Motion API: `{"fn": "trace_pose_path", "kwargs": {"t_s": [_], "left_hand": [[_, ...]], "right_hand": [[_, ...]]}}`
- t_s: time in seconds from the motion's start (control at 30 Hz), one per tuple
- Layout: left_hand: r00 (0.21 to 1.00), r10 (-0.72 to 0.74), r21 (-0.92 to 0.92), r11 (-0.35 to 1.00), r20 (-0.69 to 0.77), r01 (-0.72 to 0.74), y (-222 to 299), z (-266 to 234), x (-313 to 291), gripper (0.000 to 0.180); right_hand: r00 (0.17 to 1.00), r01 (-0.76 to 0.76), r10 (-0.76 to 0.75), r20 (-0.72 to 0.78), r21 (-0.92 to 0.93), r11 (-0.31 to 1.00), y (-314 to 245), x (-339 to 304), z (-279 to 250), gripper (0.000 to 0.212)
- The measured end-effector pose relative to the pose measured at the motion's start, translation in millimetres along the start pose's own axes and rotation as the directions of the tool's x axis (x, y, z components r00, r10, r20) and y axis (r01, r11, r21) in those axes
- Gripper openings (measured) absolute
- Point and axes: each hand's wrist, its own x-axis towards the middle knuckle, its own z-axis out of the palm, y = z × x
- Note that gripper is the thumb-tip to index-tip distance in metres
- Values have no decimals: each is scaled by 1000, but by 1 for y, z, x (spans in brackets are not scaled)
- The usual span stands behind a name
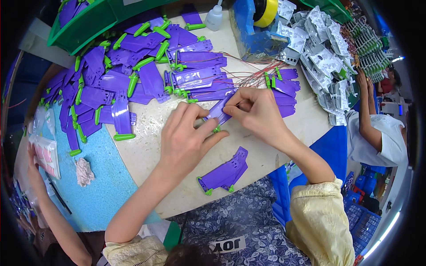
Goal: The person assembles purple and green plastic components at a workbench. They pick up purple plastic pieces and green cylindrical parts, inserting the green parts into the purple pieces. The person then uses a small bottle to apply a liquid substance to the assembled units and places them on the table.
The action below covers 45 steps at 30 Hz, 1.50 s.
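The person works at a pale tabletop [146, 129], with a purple piece [218, 111] held between the two hands near the middle of the scene. The left hand [183, 135] is partly open: its index fingertip lies over the near end of the piece, with the thumb spread apart, and how firmly it grips cannot be told. The right hand [259, 113] is closed in a pinch at the piece's right edge; whether on the piece itself or on a wire is hidden.

Nearer the person, a loose purple part [222, 174] with green ends lies alone. Just beyond the hands, a row of purple parts [199, 80] trails thin red and white wires [250, 71] to the right, toward a smaller purple stack [284, 98]. A large heap of purple and green parts [153, 80] fills the far left, partly over a blue mat [106, 157] bearing a crumpled tissue [84, 172]. Far off stand a squeeze bottle [214, 18] and a blue dispenser [253, 42] with a yellow roll [267, 13]; grey housings [326, 60] pile up at far right
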Motion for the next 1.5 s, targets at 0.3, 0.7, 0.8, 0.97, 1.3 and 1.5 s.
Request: {"fn": "trace_pose_path", "kwargs": {"t_s": [0.3, 0.7, 0.8, 0.97, 1.3, 1.5], "left_hand": [[953, 251, -20, 968, 168, -252, -13, -6, 21, 32], [965, 214, -63, 976, 148, -207, -11, 0, 21, 36], [961, 226, -45, 974, 162, -222, -12, -2, 23, 31], [976, 142, -83, 988, 162, -130, -16, -3, 18, 68], [991, 135, -12, 991, -5, -135, -7, 8, -3, 49], [989, 32, 67, 997, 145, -42, 4, 2, 8, 53]], "right_hand": [[749, 435, -539, -385, -329, 838, 13, 16, -27, 15], [940, -47, 231, -250, 576, 816, 15, 38, -83, 29], [942, -102, 180, -285, 268, 958, 2, 47, -95, 25], [997, -75, 60, 51, 383, 921, -3, -12, -50, 11], [978, 206, -210, 21, 120, 971, 17, -30, 8, 22], [949, 160, -154, -275, 1, 987, 2, -13, -5, 8]]}}
